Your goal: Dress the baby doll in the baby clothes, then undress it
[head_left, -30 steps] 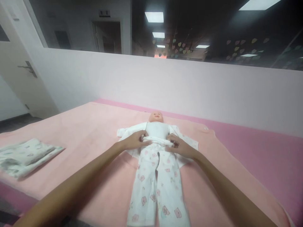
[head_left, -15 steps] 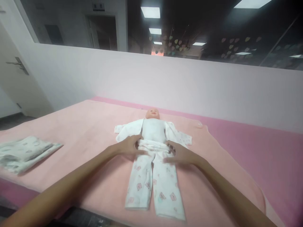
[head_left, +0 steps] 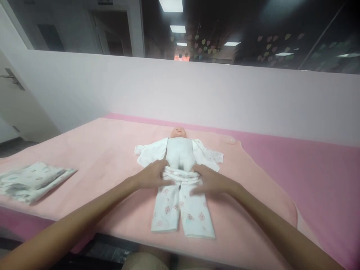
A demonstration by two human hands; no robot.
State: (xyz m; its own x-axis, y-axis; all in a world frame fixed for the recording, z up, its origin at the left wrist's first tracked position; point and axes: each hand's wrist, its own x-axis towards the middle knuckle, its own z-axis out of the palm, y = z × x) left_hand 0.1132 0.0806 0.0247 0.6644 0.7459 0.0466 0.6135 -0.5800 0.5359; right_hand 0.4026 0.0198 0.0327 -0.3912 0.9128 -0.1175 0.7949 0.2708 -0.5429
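A baby doll (head_left: 180, 150) lies on its back, head at the far side, its torso and upper legs white. An open white jacket (head_left: 153, 152) spreads out under it on both sides. White baby trousers (head_left: 194, 213) with pink animal prints lie over its lower legs, the waistband bunched below the crotch. At the left side of that waistband, my left hand (head_left: 153, 174) grips the cloth between thumb and fingers. My right hand (head_left: 213, 180) grips the opposite side the same way. The fingertips are partly hidden in the folds.
Folded printed cloth (head_left: 36, 180) lies on the pink blanket (head_left: 107, 150) at the left. A white wall (head_left: 197, 93) with a dark window above rises behind the pink mat (head_left: 309, 176). A door (head_left: 19, 97) stands at far left.
The waistband now sits lower on the doll, with the crotch and upper legs showing above it. Both hands remain on its sides. The view has shifted slightly.
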